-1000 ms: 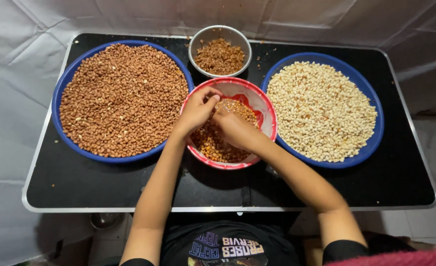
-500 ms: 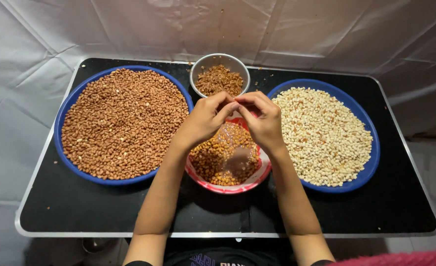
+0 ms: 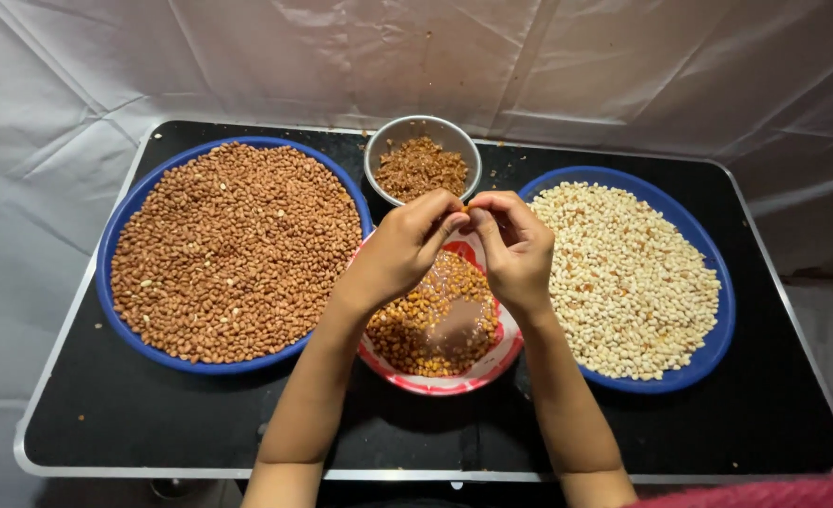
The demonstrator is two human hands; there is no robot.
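I see a black worktop [image 3: 153, 423] with a pale metal rim, set against a creased white sheet [image 3: 247, 56] that hangs behind and spills down both sides. On my left sits a wide blue tray [image 3: 108, 246] heaped with red-brown peanuts [image 3: 233, 249]. On my right, a matching blue tray [image 3: 725, 320] carries pale, skinned peanuts [image 3: 628, 277]. The two trays lie well apart.

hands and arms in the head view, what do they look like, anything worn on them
The left hand and right hand are bare, with no gloves, rings, watch or bracelet in view. Both forearms are uncovered as far as the bottom edge of the picture; no sleeve shows. Fingers are slim, with short nails where visible.
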